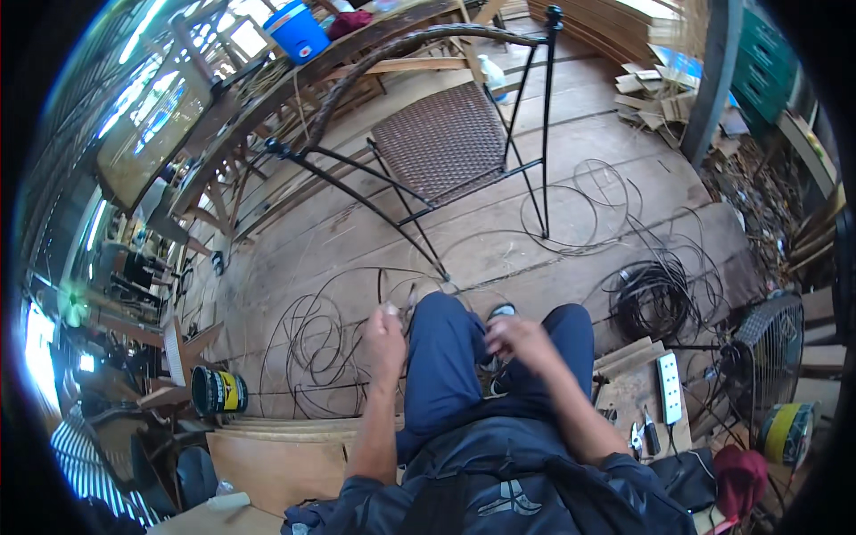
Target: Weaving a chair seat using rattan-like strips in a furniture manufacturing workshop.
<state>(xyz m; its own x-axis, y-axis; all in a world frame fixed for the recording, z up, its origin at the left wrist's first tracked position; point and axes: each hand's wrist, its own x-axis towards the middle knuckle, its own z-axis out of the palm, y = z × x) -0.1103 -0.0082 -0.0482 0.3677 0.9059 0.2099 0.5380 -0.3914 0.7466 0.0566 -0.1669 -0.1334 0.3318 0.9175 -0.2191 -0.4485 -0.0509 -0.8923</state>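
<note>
My left hand [385, 343] is closed beside my left knee, thumb and fingers pressed together; what it pinches, if anything, is too small to make out. Loose dark brown strands [308, 343] curl over the floor just left of it. Between my knees hovers my right hand [522, 342], its fingers bent and smeared by motion. In front of me stands a black metal chair frame [410, 217] with a woven brown seat [446, 143] and a wrapped curved rail along its top. I am seated, with the chair beyond my feet.
A coil of dark strand [651, 299] lies to the right, its loops trailing toward the chair. Near my right side are a white power strip [669, 388], pliers [636, 439] and a fan [769, 343]. A black-and-yellow bucket [219, 390] lies left; a workbench [294, 89] stands behind the chair.
</note>
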